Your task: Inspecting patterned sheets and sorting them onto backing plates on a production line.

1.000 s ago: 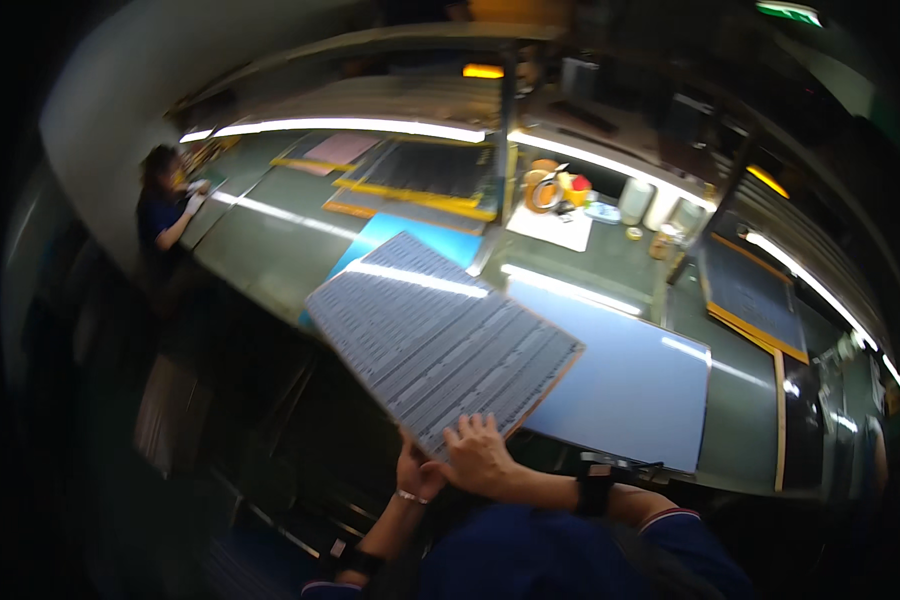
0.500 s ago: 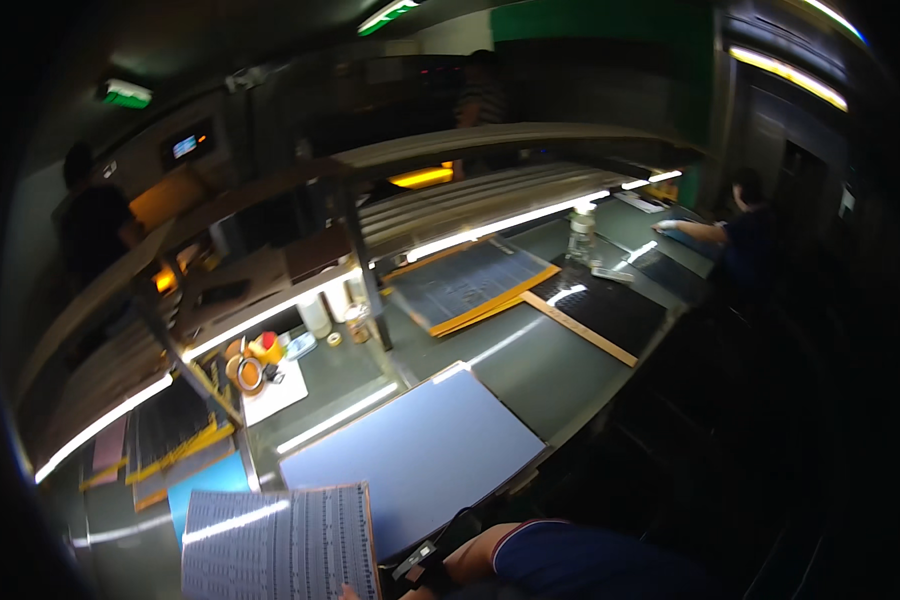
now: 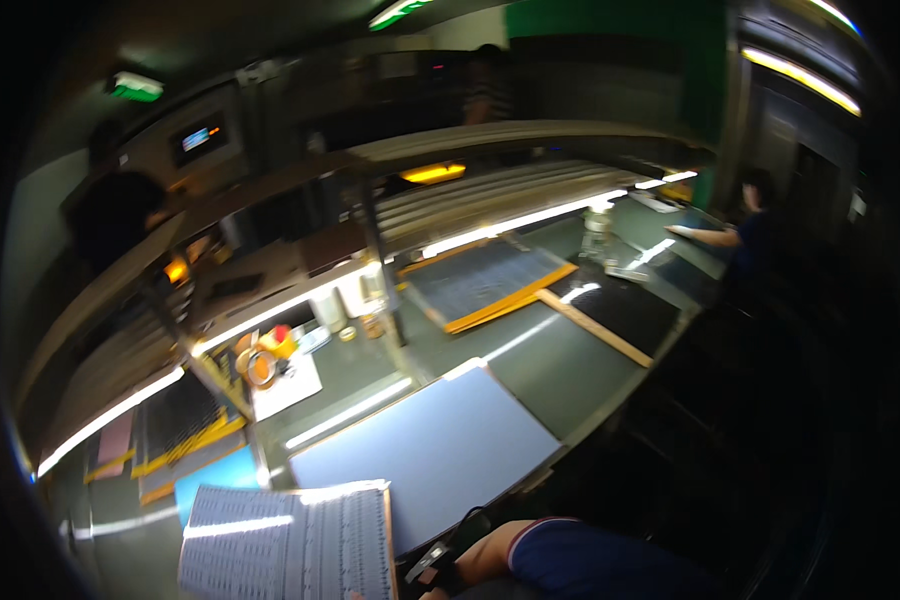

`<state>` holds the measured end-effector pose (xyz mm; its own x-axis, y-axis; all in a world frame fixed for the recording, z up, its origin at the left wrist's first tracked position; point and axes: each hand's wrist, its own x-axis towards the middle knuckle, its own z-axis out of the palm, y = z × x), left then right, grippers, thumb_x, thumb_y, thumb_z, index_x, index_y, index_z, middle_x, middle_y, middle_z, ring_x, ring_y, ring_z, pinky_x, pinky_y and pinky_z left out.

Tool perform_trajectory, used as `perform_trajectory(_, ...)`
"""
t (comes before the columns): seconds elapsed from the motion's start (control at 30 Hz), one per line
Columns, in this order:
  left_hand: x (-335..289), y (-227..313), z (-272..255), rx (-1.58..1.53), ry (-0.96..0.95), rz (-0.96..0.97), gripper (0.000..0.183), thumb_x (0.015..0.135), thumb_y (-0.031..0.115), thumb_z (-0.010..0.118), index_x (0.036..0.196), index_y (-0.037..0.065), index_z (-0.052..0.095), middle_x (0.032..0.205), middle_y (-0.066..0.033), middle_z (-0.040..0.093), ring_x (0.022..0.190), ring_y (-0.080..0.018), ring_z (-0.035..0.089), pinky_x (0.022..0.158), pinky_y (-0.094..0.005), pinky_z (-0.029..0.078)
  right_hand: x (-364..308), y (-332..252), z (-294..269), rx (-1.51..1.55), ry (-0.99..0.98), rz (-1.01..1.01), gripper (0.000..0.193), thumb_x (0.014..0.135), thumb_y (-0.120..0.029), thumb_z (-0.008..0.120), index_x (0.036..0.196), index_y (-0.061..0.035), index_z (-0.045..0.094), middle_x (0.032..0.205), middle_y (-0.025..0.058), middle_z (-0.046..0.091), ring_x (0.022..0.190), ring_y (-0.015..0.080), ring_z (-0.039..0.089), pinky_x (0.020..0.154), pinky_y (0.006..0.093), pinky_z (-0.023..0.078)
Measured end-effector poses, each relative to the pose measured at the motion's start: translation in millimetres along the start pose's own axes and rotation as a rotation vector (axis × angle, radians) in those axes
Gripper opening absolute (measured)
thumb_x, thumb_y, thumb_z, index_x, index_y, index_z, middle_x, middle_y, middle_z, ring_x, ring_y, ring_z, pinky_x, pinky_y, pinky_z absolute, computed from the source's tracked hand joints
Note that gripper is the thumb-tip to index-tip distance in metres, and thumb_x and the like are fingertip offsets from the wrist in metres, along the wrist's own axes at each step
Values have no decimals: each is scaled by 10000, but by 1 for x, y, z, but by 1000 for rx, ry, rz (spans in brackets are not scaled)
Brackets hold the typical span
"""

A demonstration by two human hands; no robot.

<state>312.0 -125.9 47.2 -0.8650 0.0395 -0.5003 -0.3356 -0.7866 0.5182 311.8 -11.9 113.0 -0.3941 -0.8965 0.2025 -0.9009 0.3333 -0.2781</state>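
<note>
A thin grey-blue panel (image 3: 288, 545) covered in rows of small dark marks fills the lower left, its right edge brownish. It overlaps the near left part of a plain, pale blue-grey board (image 3: 440, 440) on the bench. From the lower right comes my right arm in a dark blue sleeve, with a dark strap or device and a black cord by the wrist. My right hand (image 3: 434, 594) is mostly cut off by the lower edge, close to the panel's lower right corner; its fingers are hidden. My left hand is out of view.
Yellow-edged dark sheets (image 3: 490, 285) lie farther along the green bench (image 3: 360, 375), near a wooden strip (image 3: 595, 328) and a clear bottle (image 3: 597, 232). Tape rolls (image 3: 260, 367) sit on white paper. A lit shelf rack (image 3: 530, 150) runs behind. Another person (image 3: 755, 230) works at far right.
The view has shifted slightly, so the bench things sit a little farther right. The marked panel's upper right corner has swung right over the pale board. My right arm stays beside it.
</note>
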Motion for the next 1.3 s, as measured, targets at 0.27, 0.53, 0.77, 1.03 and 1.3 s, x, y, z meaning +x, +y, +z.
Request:
perform_trajectory(0.27, -14, -24, -33, -35, -163, -19, 865, 811, 710, 322, 1226, -45, 404, 1211, -189, 493, 1084, -288, 516, 936, -392, 418, -17, 3, 3, -136, 95, 122, 190, 759, -100, 484, 803, 75, 543, 649, 172, 547, 637, 347, 560, 710, 543, 391)
perform_trajectory(0.53, -47, -19, 10, -50, 60, 78, 558, 939, 506, 276, 1251, 69, 427, 1196, -110, 522, 1092, -247, 506, 958, -366, 388, -16, -4, -5, -183, -150, 170, 201, 803, -128, 460, 890, 49, 498, 957, 375, 546, 963, 477, 554, 918, 622, 329)
perform_trajectory(0.77, -34, -29, 9, -226, -44, 94, 477, 958, 408, 321, 1301, 82, 384, 1263, -92, 492, 1139, -249, 487, 972, -396, 387, -15, 13, -22, -192, -110, 302, 709, 780, -472, 562, 1161, 121, 481, 1100, 391, 488, 1042, 495, 494, 942, 608, 302)
perform_trajectory(1.03, -39, -24, 4, -196, 60, 65, 449, 957, 390, 342, 1240, 57, 445, 1194, -126, 542, 1073, -257, 538, 926, -390, 424, -13, 12, -3, -228, -207, 221, 576, 828, -359, 501, 1107, 145, 508, 1059, 401, 506, 1019, 504, 509, 919, 587, 343)
perform_trajectory(1.3, -41, -27, -17, 30, 170, 28, 516, 936, 456, 358, 1214, 36, 469, 1136, -99, 578, 1005, -233, 574, 872, -411, 452, 9, 21, -43, 222, -409, 546, 270, 796, -172, 478, 904, 56, 573, 896, 316, 591, 858, 433, 595, 772, 465, 474)
